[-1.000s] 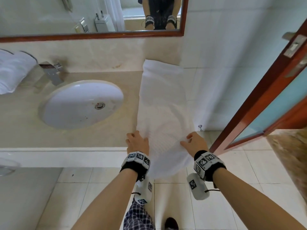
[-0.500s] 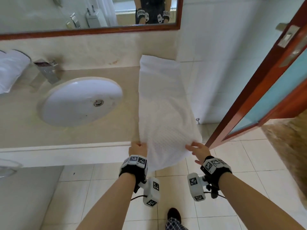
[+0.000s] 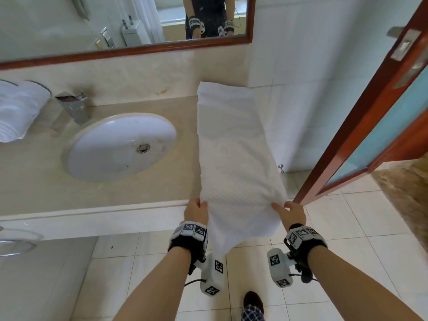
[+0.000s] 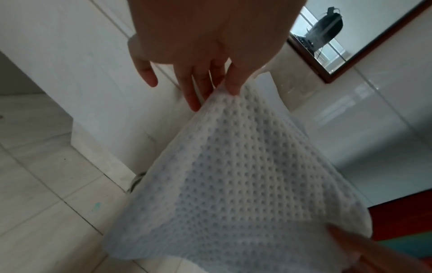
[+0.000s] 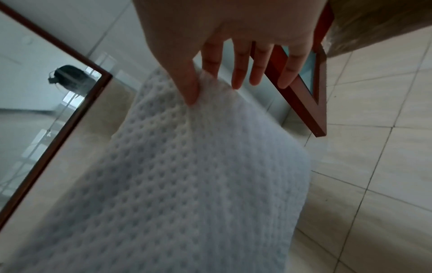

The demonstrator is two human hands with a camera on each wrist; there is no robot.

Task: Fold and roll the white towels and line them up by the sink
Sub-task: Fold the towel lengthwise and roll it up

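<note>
A long white waffle-weave towel (image 3: 234, 154) lies lengthwise on the beige counter (image 3: 34, 177) to the right of the sink (image 3: 120, 147), its far end against the back wall. Its near end is lifted off the counter's front edge and hangs down between my wrists. My left hand (image 3: 196, 210) pinches the towel's left edge (image 4: 224, 114) between thumb and forefinger. My right hand (image 3: 290, 212) pinches the right edge (image 5: 210, 103) the same way, other fingers spread loose.
White rolled towels (image 3: 16, 112) lie at the far left of the counter beside the chrome tap (image 3: 74, 107). A mirror (image 3: 115, 24) hangs above. A wooden door (image 3: 379, 117) with a teal panel stands open at the right. Tiled floor (image 3: 347, 228) lies below.
Both hands have drawn back toward me and lifted the towel's near end off the counter, so more cloth now hangs over the front edge.
</note>
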